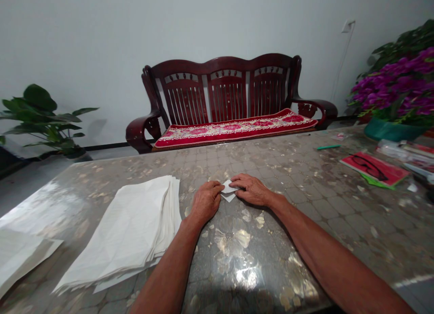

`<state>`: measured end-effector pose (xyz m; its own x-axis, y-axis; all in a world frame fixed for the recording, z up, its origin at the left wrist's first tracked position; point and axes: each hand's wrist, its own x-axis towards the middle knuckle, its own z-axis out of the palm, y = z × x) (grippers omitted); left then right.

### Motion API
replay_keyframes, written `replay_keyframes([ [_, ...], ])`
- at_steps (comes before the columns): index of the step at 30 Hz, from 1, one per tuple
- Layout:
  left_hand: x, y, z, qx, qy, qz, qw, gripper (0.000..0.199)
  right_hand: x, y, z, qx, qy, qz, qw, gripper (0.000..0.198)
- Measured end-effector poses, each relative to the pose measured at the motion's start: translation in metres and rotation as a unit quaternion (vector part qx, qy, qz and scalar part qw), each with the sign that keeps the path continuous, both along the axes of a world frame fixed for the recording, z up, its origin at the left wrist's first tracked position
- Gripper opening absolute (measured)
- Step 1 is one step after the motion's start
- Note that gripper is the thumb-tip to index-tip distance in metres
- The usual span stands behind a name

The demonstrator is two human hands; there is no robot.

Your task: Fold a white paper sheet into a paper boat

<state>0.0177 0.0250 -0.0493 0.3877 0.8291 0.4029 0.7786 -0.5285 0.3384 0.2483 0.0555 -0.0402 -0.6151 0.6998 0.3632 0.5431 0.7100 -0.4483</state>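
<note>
Small folded paper (228,187) is sitting between the two hands, over the middle of the patterned table (298,178); its upper flap is standing a little off the pointed layer below. Left hand (207,200): fingers are bunching together and, with the thumb, are gripping the paper's left corner. Right hand (252,189): fingers are reaching across the right corner, thumb lying lower, the paper's edge being held between them. Exact fingertip contact is too small to tell.

Left of the left forearm, a stack of white sheets (135,219) is lying slightly fanned; farther left, another white sheet (16,255) is running out of view. To the right, well apart from the hands, dark-framed glasses (369,166) are resting on a red booklet (395,171), a green item (379,182) poking out beneath. A green pen (328,147) is lying just beyond. Behind the table, a dark wooden bench (224,83) is standing, bearing a red floral cover (237,128).
</note>
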Motion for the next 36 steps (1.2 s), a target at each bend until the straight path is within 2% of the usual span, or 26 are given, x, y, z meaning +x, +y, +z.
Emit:
replay_keyframes([
  [13,-0.002,-0.002,0.0,0.004,0.027,0.003,1.0,0.039,0.002,0.001,0.001,0.004,-0.035,0.009,0.999,0.041],
  [20,-0.001,-0.002,0.002,-0.013,0.014,0.005,1.0,0.041,0.003,-0.001,0.007,-0.032,-0.059,0.015,0.998,0.042],
  [24,-0.001,-0.003,0.004,-0.018,0.002,-0.001,1.0,0.038,0.004,0.0,0.011,-0.055,-0.045,0.018,0.997,0.033],
  [36,0.0,-0.004,0.004,-0.013,-0.023,-0.006,1.0,0.025,0.001,0.001,0.003,-0.016,-0.022,0.007,1.0,0.026],
])
